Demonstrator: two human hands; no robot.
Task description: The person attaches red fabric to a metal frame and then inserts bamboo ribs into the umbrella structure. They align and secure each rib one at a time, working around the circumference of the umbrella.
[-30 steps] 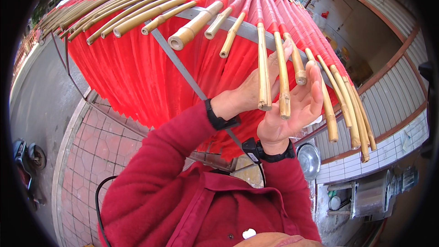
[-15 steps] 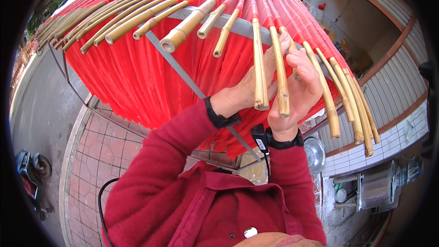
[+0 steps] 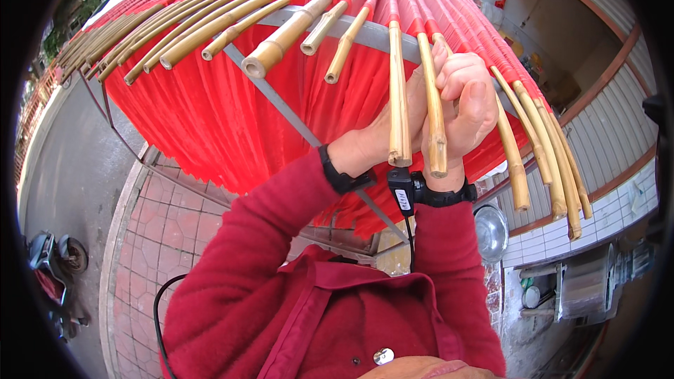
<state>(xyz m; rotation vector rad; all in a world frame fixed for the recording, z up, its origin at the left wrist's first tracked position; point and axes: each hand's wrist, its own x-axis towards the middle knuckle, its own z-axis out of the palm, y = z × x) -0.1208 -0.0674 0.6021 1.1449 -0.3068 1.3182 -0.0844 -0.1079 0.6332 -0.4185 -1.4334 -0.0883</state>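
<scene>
Seen from the head camera, tan bamboo poles (image 3: 398,98) with pink-red upper lengths fan across the top of the frame above hanging bright-red cloth (image 3: 210,112). Right of center, a person's right hand (image 3: 467,102) curls closed around one pole, its lower end hidden. The left hand (image 3: 418,107) is partly behind two neighboring poles; its grip cannot be told. A dark motor scooter (image 3: 53,267) stands at lower left.

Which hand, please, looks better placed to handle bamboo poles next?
Probably the right hand: it is curled among the bamboo poles and mostly unobstructed, while the left hand lies partly hidden behind two.
</scene>
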